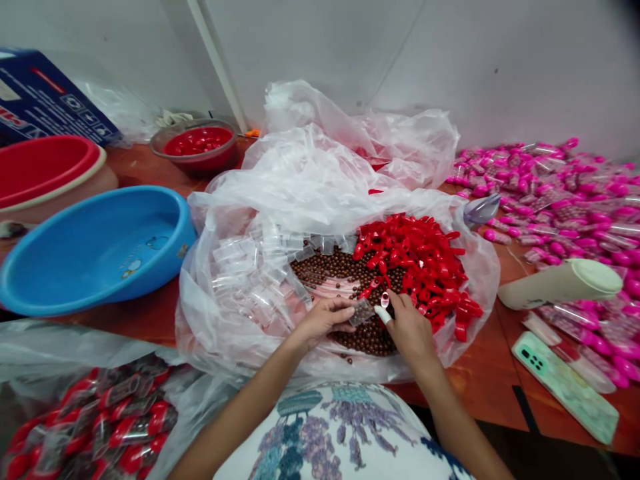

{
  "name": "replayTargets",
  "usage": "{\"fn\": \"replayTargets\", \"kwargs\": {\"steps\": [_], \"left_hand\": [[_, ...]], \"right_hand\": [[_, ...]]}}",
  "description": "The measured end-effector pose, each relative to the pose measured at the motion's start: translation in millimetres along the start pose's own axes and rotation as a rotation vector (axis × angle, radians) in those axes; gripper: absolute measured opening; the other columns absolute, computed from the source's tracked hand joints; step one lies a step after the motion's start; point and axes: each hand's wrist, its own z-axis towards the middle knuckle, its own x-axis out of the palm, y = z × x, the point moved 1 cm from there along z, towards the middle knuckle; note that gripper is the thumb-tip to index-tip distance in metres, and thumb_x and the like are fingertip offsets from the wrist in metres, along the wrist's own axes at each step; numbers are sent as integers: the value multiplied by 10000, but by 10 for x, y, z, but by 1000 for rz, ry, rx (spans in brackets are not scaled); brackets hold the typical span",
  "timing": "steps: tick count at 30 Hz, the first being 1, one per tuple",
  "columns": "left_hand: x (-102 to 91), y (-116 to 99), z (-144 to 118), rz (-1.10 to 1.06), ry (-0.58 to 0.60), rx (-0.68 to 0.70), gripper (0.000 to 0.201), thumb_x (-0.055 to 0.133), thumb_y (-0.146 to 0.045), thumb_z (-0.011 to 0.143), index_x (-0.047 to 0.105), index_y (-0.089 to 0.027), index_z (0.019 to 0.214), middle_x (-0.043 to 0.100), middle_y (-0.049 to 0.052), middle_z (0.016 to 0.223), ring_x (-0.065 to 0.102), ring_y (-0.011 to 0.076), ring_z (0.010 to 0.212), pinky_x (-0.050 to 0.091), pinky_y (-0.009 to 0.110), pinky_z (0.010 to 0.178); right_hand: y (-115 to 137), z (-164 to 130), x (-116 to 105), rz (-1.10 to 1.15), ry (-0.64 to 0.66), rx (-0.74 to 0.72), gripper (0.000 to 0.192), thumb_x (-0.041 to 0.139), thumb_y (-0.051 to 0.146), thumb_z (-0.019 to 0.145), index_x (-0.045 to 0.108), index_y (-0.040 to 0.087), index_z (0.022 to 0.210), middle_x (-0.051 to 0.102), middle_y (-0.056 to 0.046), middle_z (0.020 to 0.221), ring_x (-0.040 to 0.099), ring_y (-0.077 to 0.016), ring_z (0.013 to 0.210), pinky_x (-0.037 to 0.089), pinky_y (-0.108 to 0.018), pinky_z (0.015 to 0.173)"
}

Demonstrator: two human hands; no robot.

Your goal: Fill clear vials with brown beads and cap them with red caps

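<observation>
A small clear tube (361, 311) is pinched in the left hand (325, 319) and a red cap (385, 299) in the right hand (407, 328) — brown balls (345, 270) could be spilled if the tube is tilted.

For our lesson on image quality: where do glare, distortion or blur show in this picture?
Head view: soft glare on the clear plastic bag; wide-angle bending curves the blue basin and table edges; both hands, left hand and right hand, look sharp.
</observation>
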Motion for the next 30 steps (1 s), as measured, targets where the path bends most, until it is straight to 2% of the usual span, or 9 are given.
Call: {"fn": "replayTargets", "kwargs": {"steps": [4, 9, 14, 17, 20, 24, 27, 30], "left_hand": [[1, -38, -139, -157, 27, 3, 298, 753, -199, 640, 654, -136, 914, 651, 53, 921, 620, 148, 810, 527, 298, 751], [-5, -30, -176, -238, 115, 41, 398, 740, -129, 648, 611, -143, 1024, 644, 82, 1008, 625, 172, 891, 499, 294, 810], [-18, -10, -136, -229, 73, 92, 408, 724, -123, 665, 601, -143, 1053, 636, 90, 1050, 609, 193, 955, 479, 316, 859], [3, -6, -125, -209, 71, 94, 433, 732, -133, 655, 604, -141, 1069, 633, 91, 1062, 610, 194, 953, 476, 308, 860], [48, 17, -114, -205, 104, 69, 451, 735, -139, 651, 601, -148, 1082, 637, 90, 1052, 615, 188, 928, 482, 312, 850], [110, 63, -80, -186, 111, 51, 430, 743, -154, 642, 615, -141, 1052, 648, 84, 1000, 619, 179, 894, 489, 321, 837], [140, 88, -56, -144, 85, 45, 439, 755, -171, 626, 620, -137, 1043, 649, 78, 987, 616, 173, 875, 495, 321, 819], [148, 104, -47, -100, 37, 56, 454, 774, -185, 595, 633, -130, 1023, 655, 72, 965, 616, 167, 846, 498, 323, 809]], "right_hand": [[27, 14, 33, 6, 28, -27, 390, 427, 251, 873, 470, 179, 1254, 597, -101, 1060, 616, -232, 858, 443, -304, 641], [-27, 6, 68, 135, 22, -8, 342, 429, 234, 855, 532, 208, 1180, 598, -76, 1026, 602, -220, 869, 441, -313, 706], [-121, -21, 99, 393, -33, -12, 254, 459, 260, 829, 587, 217, 1045, 600, -61, 1009, 559, -226, 936, 422, -357, 821], [-150, -41, 101, 677, -55, 34, 262, 479, 285, 817, 569, 220, 1054, 605, -63, 1026, 545, -224, 958, 411, -375, 855], [-116, -49, 70, 1029, 14, 101, 293, 495, 327, 820, 552, 227, 1090, 613, -55, 1022, 564, -198, 895, 439, -337, 793], [-29, -29, -2, 1327, 102, 146, 368, 501, 372, 832, 514, 259, 1181, 613, -5, 812, 527, -130, 635, 429, -248, 579], [10, -14, -33, 1310, 129, 136, 355, 502, 370, 831, 546, 262, 1165, 605, 9, 734, 502, -117, 574, 403, -225, 513], [35, -17, -54, 1163, 122, 93, 350, 474, 376, 841, 569, 255, 1155, 645, -15, 797, 563, -149, 653, 453, -252, 564]]}}
